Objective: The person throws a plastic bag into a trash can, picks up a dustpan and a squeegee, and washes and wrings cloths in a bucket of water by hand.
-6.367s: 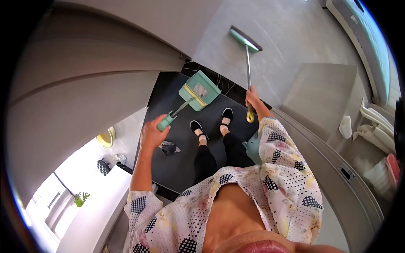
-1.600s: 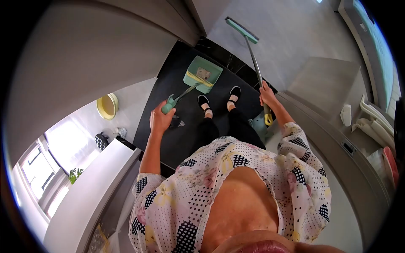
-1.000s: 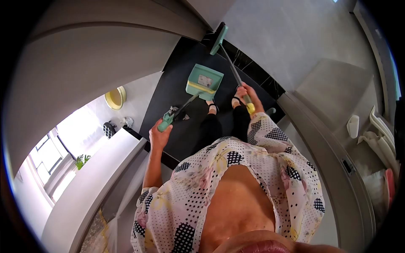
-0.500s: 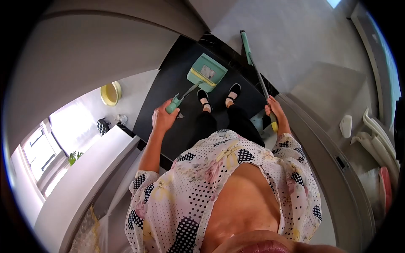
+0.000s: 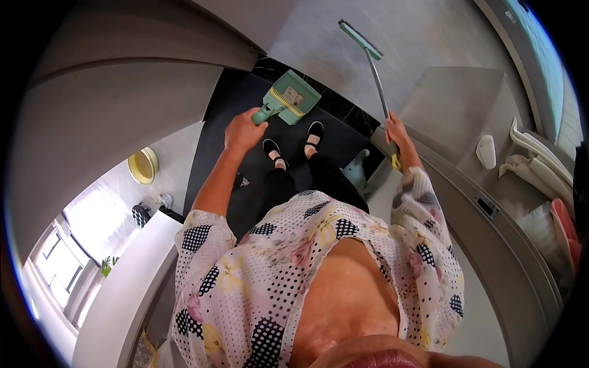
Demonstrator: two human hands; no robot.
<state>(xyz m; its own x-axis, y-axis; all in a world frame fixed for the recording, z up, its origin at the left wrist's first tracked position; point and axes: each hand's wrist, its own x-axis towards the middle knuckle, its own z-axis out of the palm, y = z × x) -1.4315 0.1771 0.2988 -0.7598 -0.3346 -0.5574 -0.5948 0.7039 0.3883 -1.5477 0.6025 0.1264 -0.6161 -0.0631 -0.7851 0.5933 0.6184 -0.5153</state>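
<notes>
My left hand [image 5: 244, 130] is closed around the green handle of a dustpan [image 5: 309, 93]. The pan is pale green with a row of yellow teeth, and some greyish debris lies in it. It is in front of my feet, over the dark floor. My right hand [image 5: 396, 131] grips the metal pole of a broom [image 5: 362, 42]. Its narrow green head with a dark edge reaches forward over the grey floor beyond the dark threshold. A yellow end of the pole shows below that hand.
Black shoes [image 5: 314, 135] stand on dark floor tiles [image 5: 215, 126]. A pale grey-green object [image 5: 356, 168] is beside my right leg. At left are a yellow basin [image 5: 143, 166] and a white counter [image 5: 129, 291]. White slippers [image 5: 486, 151] and red-pink footwear [image 5: 564, 230] are at right.
The broom head has swung from nearly lengthwise to crosswise, farther forward over the grey floor. My left hand and the dustpan have shifted slightly left and forward in view.
</notes>
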